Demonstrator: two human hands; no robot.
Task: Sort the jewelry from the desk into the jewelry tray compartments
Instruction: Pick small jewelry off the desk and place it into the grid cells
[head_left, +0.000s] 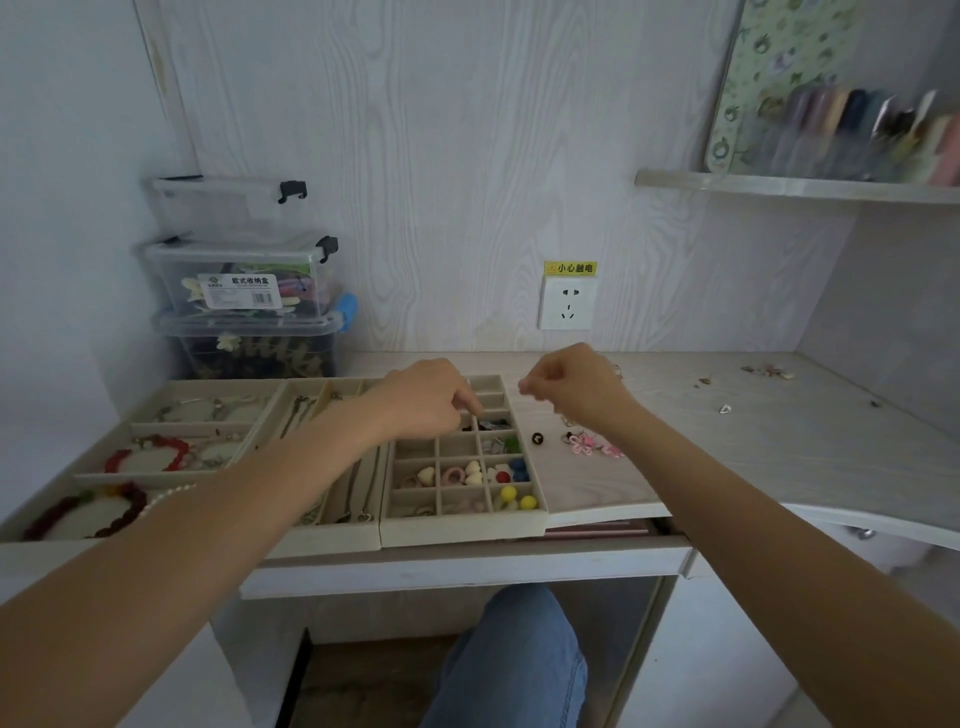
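Note:
A beige jewelry tray (535, 488) with small square compartments holds earrings, coloured balls and hearts. My left hand (426, 400) hovers over its upper compartments, fingers curled downward with the fingertips at a compartment of dark pieces (491, 425); whether it holds anything is hidden. My right hand (576, 389) is raised just right of the tray, fingers curled and fingertips pinched together, any piece between them too small to see. On the desk to the right lie a black earring (538, 439) and pink flower pieces (589, 444).
Two more beige trays at the left hold bracelets (150, 454) and necklaces (332, 467). Stacked clear storage boxes (244, 291) stand at the back left. Small loose pieces (769, 371) lie scattered at the desk's far right. A wall socket (567, 304) sits behind.

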